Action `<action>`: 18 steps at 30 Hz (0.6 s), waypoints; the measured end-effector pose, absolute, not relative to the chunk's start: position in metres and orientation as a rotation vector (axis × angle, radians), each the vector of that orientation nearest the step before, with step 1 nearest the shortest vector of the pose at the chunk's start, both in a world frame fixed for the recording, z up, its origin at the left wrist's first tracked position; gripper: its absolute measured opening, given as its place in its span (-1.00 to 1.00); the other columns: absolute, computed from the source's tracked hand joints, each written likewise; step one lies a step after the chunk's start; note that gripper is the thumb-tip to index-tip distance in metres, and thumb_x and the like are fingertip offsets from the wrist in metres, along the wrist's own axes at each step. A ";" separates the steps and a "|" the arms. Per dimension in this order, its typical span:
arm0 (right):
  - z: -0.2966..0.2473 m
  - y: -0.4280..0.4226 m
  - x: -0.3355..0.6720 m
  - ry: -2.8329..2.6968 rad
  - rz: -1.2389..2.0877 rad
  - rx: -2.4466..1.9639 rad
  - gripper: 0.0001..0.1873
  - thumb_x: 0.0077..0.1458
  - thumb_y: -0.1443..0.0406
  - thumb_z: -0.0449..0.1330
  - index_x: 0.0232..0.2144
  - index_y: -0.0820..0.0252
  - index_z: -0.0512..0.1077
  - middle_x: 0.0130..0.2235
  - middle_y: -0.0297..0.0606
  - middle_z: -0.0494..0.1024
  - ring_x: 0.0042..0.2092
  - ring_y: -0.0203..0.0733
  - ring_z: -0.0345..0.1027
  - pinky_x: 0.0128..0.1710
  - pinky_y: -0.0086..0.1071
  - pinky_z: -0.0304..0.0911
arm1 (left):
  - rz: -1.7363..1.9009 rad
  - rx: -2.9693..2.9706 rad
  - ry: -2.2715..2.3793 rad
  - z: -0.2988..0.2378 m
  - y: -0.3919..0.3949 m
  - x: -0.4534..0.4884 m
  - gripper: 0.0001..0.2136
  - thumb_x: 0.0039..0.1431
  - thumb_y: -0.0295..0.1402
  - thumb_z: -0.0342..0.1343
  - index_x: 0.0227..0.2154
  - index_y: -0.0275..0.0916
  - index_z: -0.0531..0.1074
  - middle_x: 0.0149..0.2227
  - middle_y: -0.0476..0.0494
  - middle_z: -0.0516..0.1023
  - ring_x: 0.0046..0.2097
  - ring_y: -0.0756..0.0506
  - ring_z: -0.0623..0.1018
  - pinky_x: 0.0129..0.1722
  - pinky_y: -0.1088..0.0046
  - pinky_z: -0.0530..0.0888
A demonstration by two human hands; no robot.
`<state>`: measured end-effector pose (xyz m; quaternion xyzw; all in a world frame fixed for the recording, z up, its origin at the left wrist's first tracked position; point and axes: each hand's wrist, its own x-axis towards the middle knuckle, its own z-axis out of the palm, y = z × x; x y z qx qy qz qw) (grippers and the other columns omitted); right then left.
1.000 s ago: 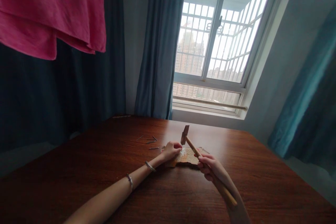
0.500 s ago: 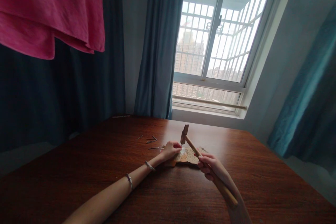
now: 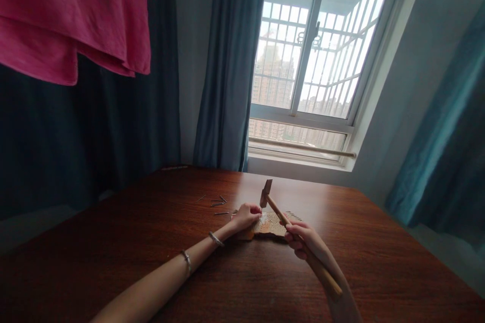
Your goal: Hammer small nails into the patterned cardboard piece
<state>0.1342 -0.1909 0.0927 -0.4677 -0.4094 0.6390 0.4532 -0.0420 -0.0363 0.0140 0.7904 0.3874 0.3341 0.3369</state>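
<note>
A small hammer (image 3: pixel 273 208) with a wooden handle and a dark metal head is gripped by my right hand (image 3: pixel 303 242) partway along the handle. Its head hovers just above the fingertips of my left hand (image 3: pixel 245 216). That hand is closed in a pinch over a pale wooden board (image 3: pixel 271 225) studded with many small nails, and it seems to hold a nail upright, though the nail is too small to see clearly. The board lies flat on the dark brown wooden table (image 3: pixel 159 242).
Several loose nails (image 3: pixel 219 204) lie on the table left of the board. Two bracelets sit on my left forearm. Behind the table are a barred window (image 3: pixel 306 65), blue curtains (image 3: pixel 227 65), and a pink cloth (image 3: pixel 76 15) hanging at top left.
The hammer head has risen very slightly above my left fingertips. Both hands and the board stay in almost the same place.
</note>
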 end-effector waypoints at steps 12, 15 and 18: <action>0.095 -0.192 0.133 -1.024 1.573 -1.153 -0.66 -0.24 0.19 0.22 -0.38 0.22 0.28 -0.58 -0.45 0.27 -0.69 -0.51 -0.04 -0.81 -0.59 -0.21 | 0.878 2.070 1.000 0.012 -0.034 -0.043 -0.80 -0.08 -0.33 0.06 -0.43 -0.32 0.50 -0.42 -0.09 0.54 -0.36 -0.05 0.47 -0.34 0.51 0.33; 0.094 -0.191 0.133 -1.024 1.567 -1.155 -0.65 -0.25 0.18 0.22 -0.37 0.22 0.28 -0.58 -0.46 0.27 -0.69 -0.52 -0.04 -0.80 -0.59 -0.20 | 0.878 2.071 1.007 0.012 -0.034 -0.042 -0.80 -0.09 -0.33 0.06 -0.44 -0.32 0.50 -0.42 -0.09 0.54 -0.35 -0.05 0.47 -0.33 0.51 0.33; 0.093 -0.191 0.133 -1.030 1.568 -1.151 -0.63 -0.25 0.17 0.23 -0.35 0.22 0.29 -0.58 -0.47 0.27 -0.69 -0.52 -0.04 -0.80 -0.59 -0.19 | 0.867 2.070 1.011 0.011 -0.034 -0.041 -0.80 -0.09 -0.33 0.06 -0.45 -0.32 0.50 -0.43 -0.08 0.54 -0.36 -0.05 0.47 -0.34 0.51 0.33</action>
